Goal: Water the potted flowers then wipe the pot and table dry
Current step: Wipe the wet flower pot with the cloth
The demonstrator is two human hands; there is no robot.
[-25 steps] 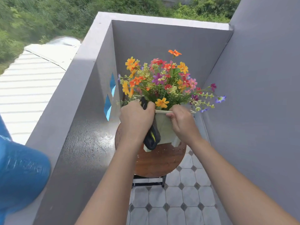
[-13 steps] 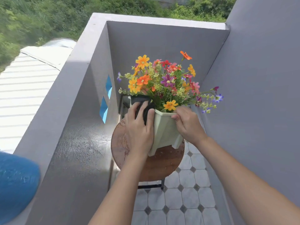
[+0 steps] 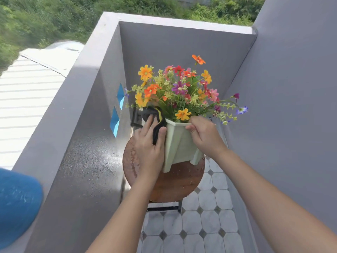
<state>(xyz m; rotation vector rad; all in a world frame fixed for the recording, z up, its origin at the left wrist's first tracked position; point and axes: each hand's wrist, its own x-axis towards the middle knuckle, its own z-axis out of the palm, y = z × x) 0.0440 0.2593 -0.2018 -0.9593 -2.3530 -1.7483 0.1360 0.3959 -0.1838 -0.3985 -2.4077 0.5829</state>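
A pale green footed pot (image 3: 180, 143) full of colourful flowers (image 3: 179, 88) stands tilted on a small round wooden table (image 3: 175, 181) that carries water drops. My left hand (image 3: 149, 150) presses a black cloth (image 3: 156, 123) with a yellow edge flat against the pot's left side. My right hand (image 3: 204, 134) grips the pot's rim at the right, thumb on the outside.
A wet grey parapet wall (image 3: 85, 161) runs along the left, with blue openings (image 3: 116, 114). Grey walls close the back and right. A blue object (image 3: 16, 203) sits on the ledge at lower left. Tiled floor (image 3: 191, 229) lies below the table.
My left hand has opened from a bunched grip at the pot's front and spread flat with the cloth on the pot's left side. The pot has tipped and turned slightly.
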